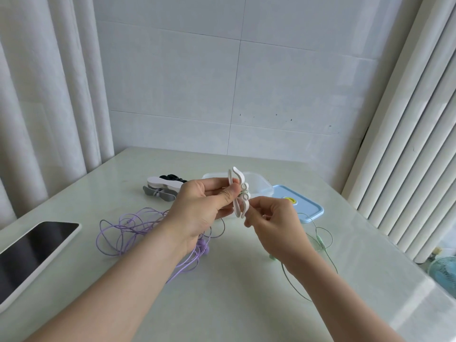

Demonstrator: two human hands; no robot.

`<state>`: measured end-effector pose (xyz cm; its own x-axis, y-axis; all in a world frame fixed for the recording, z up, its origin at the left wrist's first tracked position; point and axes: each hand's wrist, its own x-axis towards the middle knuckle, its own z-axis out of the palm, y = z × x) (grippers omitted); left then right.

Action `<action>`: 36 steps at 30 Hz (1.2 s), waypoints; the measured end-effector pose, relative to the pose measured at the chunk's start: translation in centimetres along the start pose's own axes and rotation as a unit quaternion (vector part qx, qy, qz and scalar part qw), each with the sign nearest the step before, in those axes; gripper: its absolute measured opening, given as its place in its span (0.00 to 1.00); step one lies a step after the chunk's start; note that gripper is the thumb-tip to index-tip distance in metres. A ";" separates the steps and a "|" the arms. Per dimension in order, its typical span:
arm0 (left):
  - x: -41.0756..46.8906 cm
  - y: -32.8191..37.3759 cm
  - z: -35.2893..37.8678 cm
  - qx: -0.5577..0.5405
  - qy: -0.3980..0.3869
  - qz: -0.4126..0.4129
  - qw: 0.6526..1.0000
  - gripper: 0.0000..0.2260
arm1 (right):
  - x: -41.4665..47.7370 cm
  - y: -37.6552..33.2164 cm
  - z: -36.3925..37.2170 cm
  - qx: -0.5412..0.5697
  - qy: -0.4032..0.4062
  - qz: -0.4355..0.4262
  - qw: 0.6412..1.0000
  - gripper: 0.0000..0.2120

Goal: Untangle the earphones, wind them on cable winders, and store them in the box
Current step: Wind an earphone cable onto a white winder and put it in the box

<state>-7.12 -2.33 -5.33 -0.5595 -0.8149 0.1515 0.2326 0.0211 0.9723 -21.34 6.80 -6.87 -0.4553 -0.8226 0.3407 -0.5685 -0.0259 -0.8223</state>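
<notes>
- Two hands meet above the table: the left hand grips a white winder upright, and the right hand pinches the green earphone cable at its middle.
- Clear box stands open behind them, contents hidden; the blue lid lies just beside it.
- Purple earphones lie tangled below the left hand.

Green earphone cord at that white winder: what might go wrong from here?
The green earphone cord lies in loose loops beside the right hand; pulled quickly, they could knot. The left hand only pinches the white winder, so a tug might twist it free. The purple earphones sprawl nearby and could snag.
</notes>
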 end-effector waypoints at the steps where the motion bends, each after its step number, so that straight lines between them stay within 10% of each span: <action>1: 0.0 -0.1 0.0 -0.001 0.013 0.002 1.000 0.10 | -0.2 -0.2 0.2 -0.022 -0.012 -0.008 1.000 0.14; 10: 0.6 -1.3 -0.7 0.072 0.126 0.060 0.988 0.03 | -1.1 -1.5 0.3 0.025 -0.096 -0.055 0.993 0.09; 20: 0.3 -1.1 -0.8 0.098 -0.067 0.049 0.992 0.17 | -0.3 -1.6 -1.1 0.178 0.006 -0.022 0.984 0.13; 26: 0.0 -0.9 -0.5 0.247 -0.081 0.134 0.956 0.04 | 0.2 -2.1 -2.1 0.235 0.051 0.030 0.970 0.14; 36: -0.8 -0.5 1.1 0.084 -0.126 0.104 0.983 0.10 | 1.4 0.7 -2.2 -0.101 0.198 -0.003 0.975 0.17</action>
<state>-7.63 -1.03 -5.77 -0.6983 -0.6131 0.3694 0.2411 0.2844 0.9279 -23.90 6.89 -6.01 -0.6576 -0.5381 0.5272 -0.6773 0.1161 -0.7264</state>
